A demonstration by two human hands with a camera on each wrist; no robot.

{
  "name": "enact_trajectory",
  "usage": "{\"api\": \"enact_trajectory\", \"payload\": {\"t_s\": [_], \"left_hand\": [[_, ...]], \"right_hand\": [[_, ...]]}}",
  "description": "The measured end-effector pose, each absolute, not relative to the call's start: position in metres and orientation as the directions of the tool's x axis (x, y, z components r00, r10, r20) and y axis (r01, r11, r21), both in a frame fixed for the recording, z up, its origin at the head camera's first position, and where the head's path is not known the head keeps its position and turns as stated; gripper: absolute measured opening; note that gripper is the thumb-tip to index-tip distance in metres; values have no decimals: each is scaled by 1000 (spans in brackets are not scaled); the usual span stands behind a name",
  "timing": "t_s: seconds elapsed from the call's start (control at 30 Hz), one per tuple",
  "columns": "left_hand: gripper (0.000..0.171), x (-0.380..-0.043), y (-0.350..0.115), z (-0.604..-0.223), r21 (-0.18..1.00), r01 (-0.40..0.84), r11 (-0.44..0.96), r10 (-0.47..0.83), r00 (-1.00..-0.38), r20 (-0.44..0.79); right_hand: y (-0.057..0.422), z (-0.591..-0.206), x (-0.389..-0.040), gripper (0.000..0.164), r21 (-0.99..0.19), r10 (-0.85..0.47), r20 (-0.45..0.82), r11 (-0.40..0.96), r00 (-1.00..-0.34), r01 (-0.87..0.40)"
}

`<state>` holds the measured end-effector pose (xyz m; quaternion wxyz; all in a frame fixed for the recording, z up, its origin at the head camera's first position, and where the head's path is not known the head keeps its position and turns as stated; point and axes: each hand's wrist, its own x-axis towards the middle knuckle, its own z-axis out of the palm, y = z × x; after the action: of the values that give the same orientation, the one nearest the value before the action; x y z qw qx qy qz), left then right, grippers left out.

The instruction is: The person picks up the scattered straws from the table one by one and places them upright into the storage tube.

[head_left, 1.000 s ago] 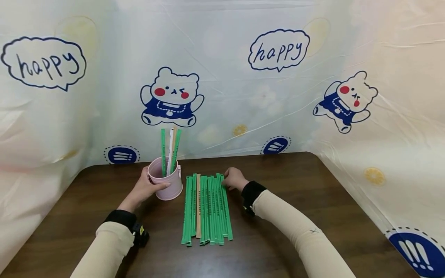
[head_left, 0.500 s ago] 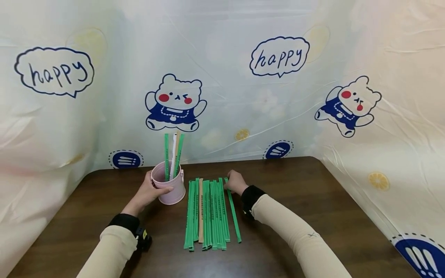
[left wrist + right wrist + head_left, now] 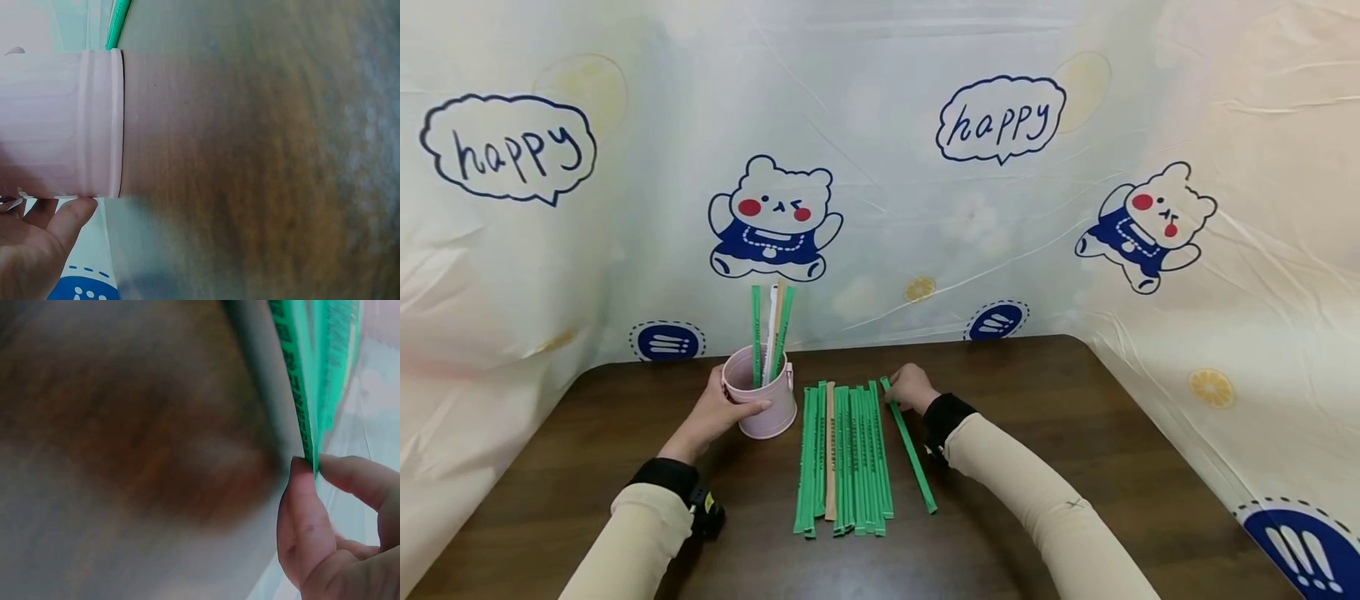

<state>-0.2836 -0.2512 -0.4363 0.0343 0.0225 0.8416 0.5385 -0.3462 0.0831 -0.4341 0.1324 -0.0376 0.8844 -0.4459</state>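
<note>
My left hand (image 3: pixel 709 417) grips the side of a small pink bucket (image 3: pixel 770 414). Two green sticks, a white one and a tan one stand in it, rising above its rim. In the left wrist view, fingers (image 3: pixel 70 220) press against the bucket wall (image 3: pixel 50 125). To the right, my right hand (image 3: pixel 912 388) pinches the far end of a slim green stick with dark print, like a paper-wrapped straw (image 3: pixel 913 454). The right wrist view shows that stick (image 3: pixel 294 378) between thumb and forefinger. Beside it lies a row of similar green sticks (image 3: pixel 861 462), with one tan stick (image 3: pixel 831 454) among them.
The brown wooden table (image 3: pixel 1015 500) carries everything. Behind it and at both sides hangs a pale printed curtain (image 3: pixel 880 208) with bears and "happy" bubbles. The curtain meets the table's back edge just behind the bucket.
My right hand has pulled the rightmost green stick away from the row, and its near end has swung right. The left hand still holds the bucket in place. The head view shifted slightly.
</note>
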Motion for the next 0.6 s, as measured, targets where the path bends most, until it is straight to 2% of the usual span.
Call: {"api": "enact_trajectory", "payload": {"t_s": [0.1, 0.37, 0.47, 0.6], "left_hand": [[103, -285, -252, -438, 906, 1, 422, 76, -997, -35], [103, -283, -248, -442, 918, 4, 397, 86, -996, -33], [104, -284, -248, -441, 919, 4, 394, 83, -996, -31], [104, -284, -250, -441, 915, -1, 404, 75, -997, -34]], "right_hand": [[89, -431, -352, 15, -825, -174, -232, 556, -957, 100], [101, -392, -363, 4, -860, -145, -184, 503, -972, 87], [100, -363, -370, 4, -891, -143, -124, 452, -982, 47], [91, -323, -375, 21, -940, -148, -3, 337, -989, -48]]}}
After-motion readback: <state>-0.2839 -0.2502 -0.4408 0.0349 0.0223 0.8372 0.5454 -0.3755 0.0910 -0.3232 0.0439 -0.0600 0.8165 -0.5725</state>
